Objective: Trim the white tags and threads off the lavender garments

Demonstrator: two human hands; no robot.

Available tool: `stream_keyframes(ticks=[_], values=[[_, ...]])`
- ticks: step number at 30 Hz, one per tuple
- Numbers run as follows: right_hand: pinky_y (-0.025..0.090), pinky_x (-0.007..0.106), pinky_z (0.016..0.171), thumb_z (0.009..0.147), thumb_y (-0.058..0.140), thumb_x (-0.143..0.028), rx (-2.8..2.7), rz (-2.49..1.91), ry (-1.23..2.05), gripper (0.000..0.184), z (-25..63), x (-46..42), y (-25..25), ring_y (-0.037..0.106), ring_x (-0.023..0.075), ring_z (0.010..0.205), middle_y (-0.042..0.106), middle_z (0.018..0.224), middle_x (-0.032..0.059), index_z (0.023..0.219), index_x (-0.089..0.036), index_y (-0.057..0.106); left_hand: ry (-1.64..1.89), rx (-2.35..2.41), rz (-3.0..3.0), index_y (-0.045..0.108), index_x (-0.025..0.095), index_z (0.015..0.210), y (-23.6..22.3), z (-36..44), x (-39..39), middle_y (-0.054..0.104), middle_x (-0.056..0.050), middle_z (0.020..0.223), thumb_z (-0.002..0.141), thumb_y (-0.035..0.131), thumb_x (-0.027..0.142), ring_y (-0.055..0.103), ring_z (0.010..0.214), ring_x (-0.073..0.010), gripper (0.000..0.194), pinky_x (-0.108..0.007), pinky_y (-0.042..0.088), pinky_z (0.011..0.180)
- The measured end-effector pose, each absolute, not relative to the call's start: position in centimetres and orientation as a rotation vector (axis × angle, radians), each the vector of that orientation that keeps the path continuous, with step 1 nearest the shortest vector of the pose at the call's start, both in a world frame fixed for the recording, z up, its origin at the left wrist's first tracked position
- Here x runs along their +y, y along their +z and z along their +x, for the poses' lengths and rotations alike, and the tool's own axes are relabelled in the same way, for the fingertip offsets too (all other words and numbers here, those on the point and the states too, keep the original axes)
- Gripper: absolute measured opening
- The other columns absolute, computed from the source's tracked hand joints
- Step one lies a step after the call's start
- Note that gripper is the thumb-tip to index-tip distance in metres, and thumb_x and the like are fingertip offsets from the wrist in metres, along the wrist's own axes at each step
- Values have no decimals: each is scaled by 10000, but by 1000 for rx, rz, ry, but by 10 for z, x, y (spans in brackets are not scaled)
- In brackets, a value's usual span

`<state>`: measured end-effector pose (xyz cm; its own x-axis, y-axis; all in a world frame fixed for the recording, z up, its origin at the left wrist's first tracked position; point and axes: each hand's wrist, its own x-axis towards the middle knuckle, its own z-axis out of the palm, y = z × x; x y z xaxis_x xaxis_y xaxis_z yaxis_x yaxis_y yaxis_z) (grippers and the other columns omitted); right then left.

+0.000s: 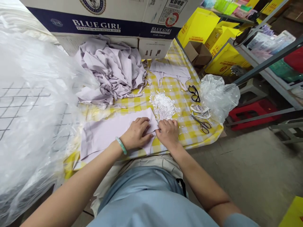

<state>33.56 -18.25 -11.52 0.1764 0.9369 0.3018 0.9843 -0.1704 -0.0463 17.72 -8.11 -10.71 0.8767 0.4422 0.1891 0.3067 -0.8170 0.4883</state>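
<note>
A pale lilac garment (113, 129) lies spread on the yellow checked tablecloth (189, 142) in front of me. My left hand (139, 134) rests on its right part, fingers slightly bent and thumb apart, a green bangle at the wrist. At the garment's right edge, my right hand (167, 132) is closed with its fingers curled, pinching the cloth edge. Just beyond that hand is a heap of small white bits (163, 105). A similar garment with straps (169, 72) lies flat farther back. Many crumpled lilac garments (113, 66) are piled at the back left.
Scissors (201, 123), black-framed glasses (194, 93), looped straps (200, 111) and a clear plastic bag (219, 96) sit on the right. A large Blue Girl carton (127, 28) stands behind the pile. Clear plastic sheeting (35, 126) covers the left. A metal rack (272, 75) stands farther right.
</note>
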Motion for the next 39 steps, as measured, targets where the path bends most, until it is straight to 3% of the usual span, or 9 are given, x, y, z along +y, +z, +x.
stream_keyframes(ticks=[5,11,16,20,22,29,32,35,39], values=[[284,388,778,812,559,-201,-1786,-2274,-309,62,335,-183,-116,508,221,783,638,787,58,753,-199,541,335,670,2724,428,125,1411,-112,187,-78,382,-138,1524,976,328,316,316,1415,-287,485,-497,282,1149],[340,387,794,836,567,-234,-1733,-2244,-211,48,333,-203,-97,542,242,836,647,845,82,826,-189,576,131,736,2813,286,168,1511,-122,194,-76,213,-97,1605,961,329,508,184,1476,-326,648,-573,143,1177],[456,319,764,902,490,-221,-1675,-1912,668,158,307,-282,-105,604,189,795,665,795,49,810,-197,616,123,673,2760,277,165,1513,-109,187,-74,206,-114,1605,938,399,502,160,1484,-320,678,-587,140,1180],[401,449,1047,865,593,-341,-1276,-1770,1133,356,290,-303,-143,532,261,1222,611,1283,127,1196,-209,597,209,650,2757,396,179,1456,-101,178,-88,268,-88,1590,985,295,293,183,1484,-276,495,-550,156,1192],[370,455,1092,876,582,-408,-1164,-1642,1283,391,285,-291,-156,491,248,1287,591,1326,101,1228,-238,586,153,611,2778,394,163,1457,-104,174,-99,257,-96,1592,989,303,334,197,1478,-297,506,-556,186,1181],[494,350,905,949,440,-513,-1186,-1523,1343,418,280,-296,-135,650,193,931,704,901,46,793,-196,663,120,660,2850,283,178,1513,-122,170,-117,228,-105,1600,964,334,504,193,1475,-319,641,-583,149,1171],[501,315,797,961,448,-463,-1213,-1640,1267,349,283,-328,-116,618,165,784,655,778,25,971,-205,682,118,658,2862,268,177,1518,-124,171,-116,219,-99,1603,959,316,535,190,1475,-313,665,-576,137,1174],[504,281,692,972,452,-400,-1162,-1702,1252,424,286,-355,-93,567,128,643,619,734,-14,1365,-243,482,123,657,2861,254,171,1521,-125,171,-116,215,-102,1605,948,320,567,184,1476,-312,701,-575,131,1174],[509,256,634,955,503,-394,-1043,-1600,1398,304,293,-372,-50,588,113,619,650,746,1,1183,-221,605,134,657,2860,258,173,1520,-126,172,-117,217,-104,1604,943,331,574,183,1475,-314,707,-577,134,1171]])
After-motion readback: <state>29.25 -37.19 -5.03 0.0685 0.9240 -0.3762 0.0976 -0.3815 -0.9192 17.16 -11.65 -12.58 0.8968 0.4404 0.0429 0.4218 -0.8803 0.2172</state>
